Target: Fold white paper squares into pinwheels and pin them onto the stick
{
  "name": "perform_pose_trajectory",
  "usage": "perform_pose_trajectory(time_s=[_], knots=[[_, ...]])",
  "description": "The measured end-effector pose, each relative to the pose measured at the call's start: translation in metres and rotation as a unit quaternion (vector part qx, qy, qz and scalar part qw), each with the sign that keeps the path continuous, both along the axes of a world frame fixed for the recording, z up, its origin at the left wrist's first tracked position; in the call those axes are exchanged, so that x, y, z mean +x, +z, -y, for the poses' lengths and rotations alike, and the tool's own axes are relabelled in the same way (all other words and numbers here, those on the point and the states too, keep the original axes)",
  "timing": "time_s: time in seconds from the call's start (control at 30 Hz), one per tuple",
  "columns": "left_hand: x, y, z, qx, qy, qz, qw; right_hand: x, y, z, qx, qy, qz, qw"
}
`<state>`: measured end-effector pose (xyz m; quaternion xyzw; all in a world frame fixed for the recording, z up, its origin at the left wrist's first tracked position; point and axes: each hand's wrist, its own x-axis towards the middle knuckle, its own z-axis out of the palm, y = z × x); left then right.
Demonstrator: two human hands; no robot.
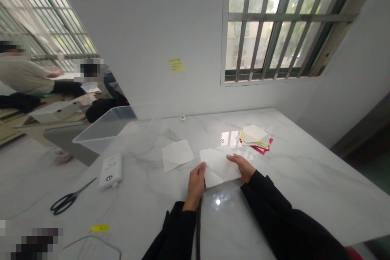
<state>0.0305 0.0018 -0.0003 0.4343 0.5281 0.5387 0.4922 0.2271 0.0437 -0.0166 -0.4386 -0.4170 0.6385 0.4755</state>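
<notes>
"Head cam: what's being held?"

"One white sheet (219, 172). L hand (196, 183) pinches its left edge, thumb on top; R hand (243, 166) grips the right side, thumb on top too, other fingers mostly hidden behind the paper."

"Where's that, w/ ref. to the worktop (304, 170)?"

"Approx. mid-worktop, short of the far edge. Looks slightly lifted, but can't tell if any part touches the surface."

"What else is nearby?"

"Loose white piece (177, 155) just beside it, on the left. Paper pile (255, 135) (white, yellow, red) nearer the far right corner. Scissors (74, 196) well apart, off to the left, neither hand on 'em."

"Step in hand?"

"IMO two-handed handling, prob. steadying or adjusting the sheet. Faint lines on it, poss. creases; can't say if they're deliberate folds."

"& the next move calls for?"

"My read: light, even grip both sides so thin paper doesn't buckle. If it's set down, fingers underneath need to slip out w/o dragging it. Loose piece is close, so watch for overlap."
</notes>
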Motion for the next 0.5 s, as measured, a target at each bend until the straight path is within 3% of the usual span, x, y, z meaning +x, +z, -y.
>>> perform_pose_trajectory(time_s=[0.07,0.1,0.2,0.27,0.33,0.4,0.5], knots=[[0.002,-0.003,0.000,-0.007,-0.005,-0.001,1.000,-0.002,-0.001,0.002,-0.052,0.057,-0.033,0.996],[0.003,-0.005,0.000,-0.013,-0.002,0.001,1.000,-0.003,-0.002,0.001,-0.069,0.044,-0.053,0.995],[0.006,-0.009,0.000,-0.024,0.016,0.018,0.999,-0.002,-0.006,-0.010,-0.017,-0.126,-0.033,0.991],[0.008,-0.011,0.002,-0.014,0.022,0.028,0.999,-0.004,-0.001,-0.019,0.068,-0.227,0.055,0.970],[0.008,-0.010,0.005,-0.010,0.021,0.033,0.999,-0.013,0.013,-0.028,0.164,-0.269,0.169,0.934],[0.006,-0.009,0.011,-0.017,0.001,0.041,0.999,-0.032,0.034,-0.034,0.268,-0.252,0.249,0.896],[-0.002,-0.008,0.021,-0.034,-0.033,0.060,0.997,-0.078,0.054,-0.045,0.445,-0.143,0.310,0.828]])
